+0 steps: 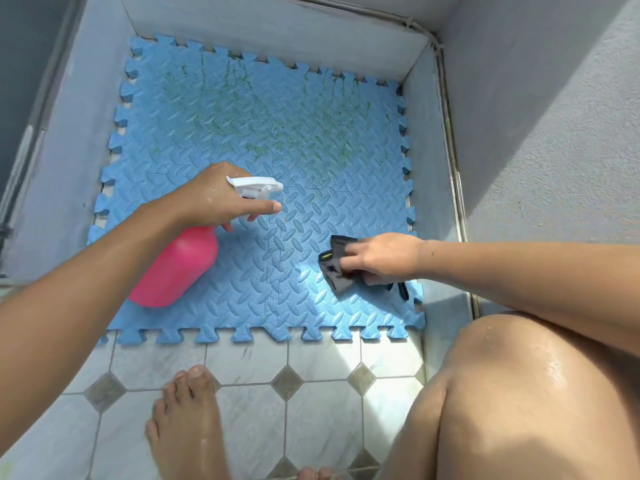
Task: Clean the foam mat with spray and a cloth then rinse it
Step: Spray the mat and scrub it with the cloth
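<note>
A blue foam mat with puzzle-shaped edges lies flat on the floor, in a corner between grey walls. Its far half has green smears on it. Its near edge sits on white floor tiles with small grey diamonds.

The left hand holds a spray bottle. The bottle is pink with a white spray top. The fingers are wrapped around the neck, just under the white top, and one finger sticks out straight under the nozzle. The pink body hangs down below the hand, tilted toward the person, above the near left part of the mat. You cannot tell if the bottom touches the mat. The nozzle points to the right, across the mat.

The right hand is pressed down on a dark cloth. The fingers are bent and pinch the cloth, which is bunched up under them. Most of the cloth sticks out to the left of the fingers, and a small bit shows on the right of the hand. The cloth lies on the near right part of the mat, close to the right wall.

The two hands are well apart, with bare blue mat between them.

A bare foot stands on the tiles in front of the mat. A wet knee shows at the right.
</note>
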The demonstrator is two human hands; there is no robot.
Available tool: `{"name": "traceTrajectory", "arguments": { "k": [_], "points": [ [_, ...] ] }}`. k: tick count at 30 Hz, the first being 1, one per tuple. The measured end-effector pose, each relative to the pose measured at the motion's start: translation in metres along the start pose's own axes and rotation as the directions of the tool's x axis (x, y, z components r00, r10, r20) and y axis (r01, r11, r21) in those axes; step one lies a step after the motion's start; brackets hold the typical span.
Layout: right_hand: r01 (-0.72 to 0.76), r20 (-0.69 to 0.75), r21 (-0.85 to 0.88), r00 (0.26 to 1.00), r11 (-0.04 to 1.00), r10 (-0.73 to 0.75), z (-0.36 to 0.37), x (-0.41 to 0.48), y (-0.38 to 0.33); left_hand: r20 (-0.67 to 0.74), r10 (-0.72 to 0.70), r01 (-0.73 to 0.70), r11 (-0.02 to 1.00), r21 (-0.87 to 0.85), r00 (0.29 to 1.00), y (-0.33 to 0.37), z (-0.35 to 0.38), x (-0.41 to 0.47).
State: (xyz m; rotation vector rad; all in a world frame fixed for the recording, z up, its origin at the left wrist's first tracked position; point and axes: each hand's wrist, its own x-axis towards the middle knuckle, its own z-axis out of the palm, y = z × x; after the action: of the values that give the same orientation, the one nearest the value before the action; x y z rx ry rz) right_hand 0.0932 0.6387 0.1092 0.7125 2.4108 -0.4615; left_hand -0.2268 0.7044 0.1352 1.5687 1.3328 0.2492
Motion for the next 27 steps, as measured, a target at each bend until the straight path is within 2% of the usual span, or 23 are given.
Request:
{"name": "traceTrajectory", "arguments": {
  "k": [1,2,3,4,5,6,8,10,12,13,14,15,17,20,22,23,25,27],
  "points": [
    [-0.208,-0.095,0.101,0.971,0.973,0.218,-0.001,0.003,0.012,-0.035,-0.024,0.024,1.0,-0.005,0.999,0.0,-0.002,0.0],
    [-0.41,-0.146,0.217,0.884,0.886,0.445,-0.004,0.007,0.03,-0.061,-0.043,0.042,0.999,-0.011,0.997,-0.002,-0.005,0.0],
    [-0.569,-0.146,0.334,0.756,0.752,0.637,-0.007,0.009,0.05,-0.086,-0.057,0.055,0.998,-0.019,0.995,-0.004,-0.007,-0.001],
    [-0.662,-0.117,0.422,0.637,0.619,0.762,-0.009,0.011,0.07,-0.107,-0.065,0.062,0.998,-0.026,0.992,-0.007,-0.01,-0.002],
    [-0.713,-0.066,0.473,0.557,0.518,0.828,-0.01,0.013,0.085,-0.126,-0.077,0.072,0.997,-0.04,0.989,-0.009,-0.013,-0.003],
    [-0.724,-0.045,0.493,0.532,0.482,0.846,-0.012,0.019,0.091,-0.14,-0.084,0.076,0.995,-0.061,0.987,-0.01,-0.015,-0.004],
    [-0.674,-0.123,0.501,0.565,0.543,0.816,-0.019,0.041,0.079,-0.183,-0.101,0.08,0.99,-0.117,0.978,-0.012,-0.019,-0.006],
    [-0.552,-0.209,0.531,0.65,0.643,0.731,-0.027,0.073,0.039,-0.256,-0.125,0.082,0.981,-0.174,0.959,-0.015,-0.023,-0.007],
    [-0.338,-0.244,0.52,0.821,0.785,0.516,-0.03,0.105,-0.017,-0.308,-0.145,0.074,0.97,-0.23,0.94,-0.018,-0.026,-0.008],
    [-0.219,-0.26,0.493,0.886,0.842,0.383,-0.032,0.114,-0.046,-0.323,-0.152,0.071,0.966,-0.249,0.934,-0.02,-0.028,-0.009],
    [-0.123,-0.285,0.472,0.916,0.873,0.284,-0.033,0.119,-0.068,-0.337,-0.155,0.066,0.963,-0.261,0.928,-0.021,-0.03,-0.01],
    [-0.061,-0.331,0.456,0.915,0.888,0.233,-0.035,0.121,-0.08,-0.352,-0.161,0.064,0.961,-0.27,0.922,-0.022,-0.032,-0.011],
    [-0.065,-0.436,0.432,0.858,0.9,0.272,-0.043,0.118,-0.071,-0.374,-0.165,0.058,0.958,-0.282,0.912,-0.026,-0.034,-0.014],
    [-0.311,-0.461,0.483,0.705,0.819,0.539,-0.052,0.099,-0.01,-0.399,-0.155,0.043,0.96,-0.277,0.904,-0.03,-0.035,-0.017],
    [-0.518,-0.362,0.507,0.597,0.688,0.716,-0.036,0.076,0.034,-0.401,-0.157,0.039,0.957,-0.287,0.902,-0.031,-0.035,-0.016],
    [-0.583,-0.285,0.518,0.572,0.626,0.769,-0.024,0.064,0.05,-0.401,-0.166,0.048,0.956,-0.29,0.901,-0.032,-0.036,-0.016],
    [-0.614,-0.16,0.585,0.552,0.529,0.818,0.002,0.047,0.066,-0.402,-0.181,0.075,0.961,-0.266,0.898,-0.032,-0.035,-0.014],
    [-0.586,-0.139,0.647,0.539,0.488,0.831,0.013,0.049,0.067,-0.397,-0.188,0.099,0.967,-0.234,0.898,-0.031,-0.032,-0.014]
  ]
}}
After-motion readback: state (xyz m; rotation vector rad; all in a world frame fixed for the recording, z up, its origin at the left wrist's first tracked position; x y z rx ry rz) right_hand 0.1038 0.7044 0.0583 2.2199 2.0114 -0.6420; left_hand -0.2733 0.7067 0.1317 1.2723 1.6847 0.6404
